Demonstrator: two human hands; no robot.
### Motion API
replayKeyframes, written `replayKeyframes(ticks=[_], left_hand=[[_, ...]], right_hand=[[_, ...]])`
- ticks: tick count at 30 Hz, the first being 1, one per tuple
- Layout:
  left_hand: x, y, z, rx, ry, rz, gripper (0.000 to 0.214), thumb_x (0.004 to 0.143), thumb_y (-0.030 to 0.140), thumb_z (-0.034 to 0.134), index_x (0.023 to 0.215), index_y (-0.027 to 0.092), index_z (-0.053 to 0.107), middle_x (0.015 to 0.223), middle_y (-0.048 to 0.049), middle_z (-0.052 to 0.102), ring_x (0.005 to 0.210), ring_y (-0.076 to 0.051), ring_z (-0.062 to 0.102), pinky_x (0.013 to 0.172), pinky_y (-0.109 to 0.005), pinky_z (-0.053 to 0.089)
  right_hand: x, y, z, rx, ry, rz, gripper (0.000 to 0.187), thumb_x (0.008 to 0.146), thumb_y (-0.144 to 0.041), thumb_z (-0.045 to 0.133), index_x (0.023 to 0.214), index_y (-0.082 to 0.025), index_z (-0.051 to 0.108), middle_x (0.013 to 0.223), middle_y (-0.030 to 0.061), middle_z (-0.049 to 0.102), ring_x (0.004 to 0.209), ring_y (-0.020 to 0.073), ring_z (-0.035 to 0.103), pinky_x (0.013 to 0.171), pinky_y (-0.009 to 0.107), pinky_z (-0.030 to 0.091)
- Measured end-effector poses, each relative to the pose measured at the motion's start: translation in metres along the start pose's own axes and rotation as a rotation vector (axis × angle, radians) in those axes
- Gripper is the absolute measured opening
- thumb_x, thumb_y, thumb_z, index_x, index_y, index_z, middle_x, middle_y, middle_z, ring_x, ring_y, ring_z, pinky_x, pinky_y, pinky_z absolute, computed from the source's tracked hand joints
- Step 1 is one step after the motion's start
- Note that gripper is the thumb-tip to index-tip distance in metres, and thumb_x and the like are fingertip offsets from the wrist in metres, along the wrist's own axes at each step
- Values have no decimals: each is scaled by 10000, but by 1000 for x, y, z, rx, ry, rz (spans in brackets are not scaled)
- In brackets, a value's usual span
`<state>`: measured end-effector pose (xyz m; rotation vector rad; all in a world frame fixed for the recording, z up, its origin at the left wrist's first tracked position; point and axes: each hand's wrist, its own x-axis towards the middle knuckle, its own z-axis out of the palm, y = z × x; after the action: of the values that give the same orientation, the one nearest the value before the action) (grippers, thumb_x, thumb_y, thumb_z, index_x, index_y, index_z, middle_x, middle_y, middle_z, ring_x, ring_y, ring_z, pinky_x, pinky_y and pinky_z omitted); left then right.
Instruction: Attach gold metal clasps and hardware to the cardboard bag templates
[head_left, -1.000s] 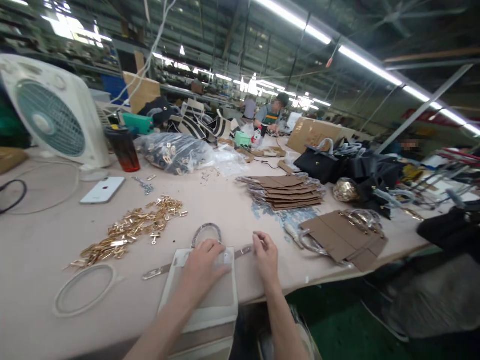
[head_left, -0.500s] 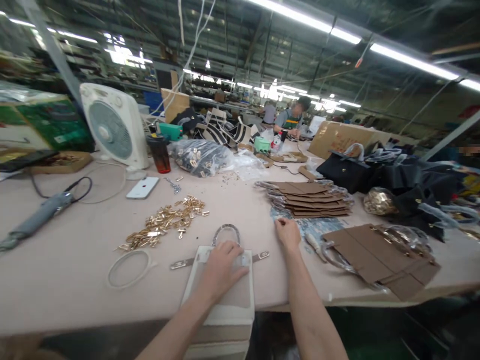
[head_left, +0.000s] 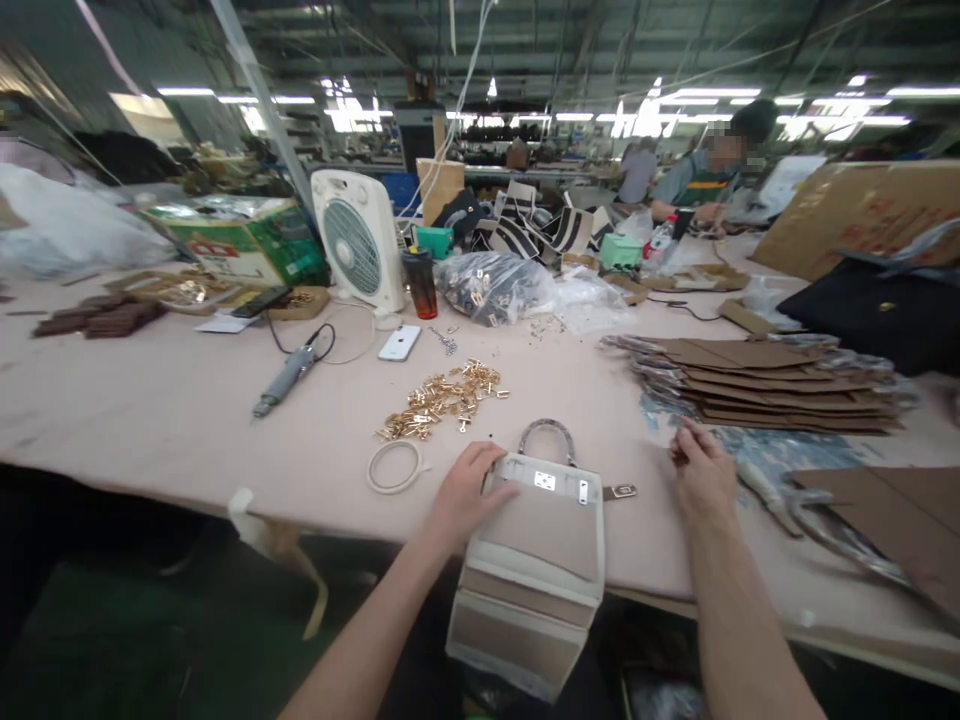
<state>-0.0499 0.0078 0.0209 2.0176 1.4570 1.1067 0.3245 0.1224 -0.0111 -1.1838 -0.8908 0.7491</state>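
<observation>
A beige handbag [head_left: 540, 535] lies at the table's front edge, its lower part hanging over. Its looped handle [head_left: 546, 432] points away from me, and two metal plates show near the top. My left hand [head_left: 469, 500] grips its upper left corner, thumb on the panel. A strap with a metal buckle [head_left: 622, 491] sticks out on the right. Over the table to the right, my right hand [head_left: 703, 468] has its fingers pinched together; whatever is in them is hidden. Beside it lies a pale-handled tool [head_left: 765, 495].
Gold metal fittings [head_left: 442, 400] are heaped beyond a tape roll [head_left: 394, 467]. Farther left are an electric screwdriver [head_left: 285, 382], a phone [head_left: 400, 343] and a fan [head_left: 356, 240]. Brown bag pieces [head_left: 780, 385] are stacked at right. A co-worker [head_left: 697, 185] sits across the table.
My view has swung left. My left hand has slid from the middle of the handbag's panel to its upper left corner, baring the metal plates. My right hand stays pinched near the stack.
</observation>
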Motion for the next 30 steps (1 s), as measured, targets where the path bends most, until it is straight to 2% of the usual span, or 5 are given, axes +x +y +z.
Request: replayKeyframes(ticks=[7,13,21,25,30], left_hand=[[5,-13,-1,-93,-84,-39,321,859,259,814,1173,244,753,1188,-68,690,1137,-233,653,1022,-364,527],[11,-14,0,-98,-90,-2,208,869,274,804,1075,244,787,1133,-59,716,1054,-217,666,870,-321,554],[14,-13,4,-71,-39,19,123,858,220,808,979,235,789,1091,-44,751,1066,-221,678,961,-368,531],[12,-14,5,-34,-39,40,118,881,237,791,998,236,775,1107,-43,745,1079,-226,666,990,-385,519],[8,-20,5,3,-70,79,463,791,379,879,1212,260,728,1216,-62,719,1150,-255,646,1033,-413,514]], right_hand=[[-89,-49,69,154,-355,255,345,758,-424,859,990,-214,715,762,-1,688,651,124,613,578,223,462],[-129,-63,118,-156,-681,107,241,878,-443,737,955,-216,716,785,18,730,701,167,643,654,281,479],[-131,-56,125,-453,-745,-43,143,907,-358,675,889,-258,775,817,9,763,764,206,685,723,328,497],[-129,-56,127,-468,-751,-141,98,879,-323,709,878,-271,792,983,30,784,960,237,705,911,379,512],[-127,-48,134,-442,-748,-155,108,866,-336,726,833,-263,798,1212,73,733,1166,269,656,1081,456,451]])
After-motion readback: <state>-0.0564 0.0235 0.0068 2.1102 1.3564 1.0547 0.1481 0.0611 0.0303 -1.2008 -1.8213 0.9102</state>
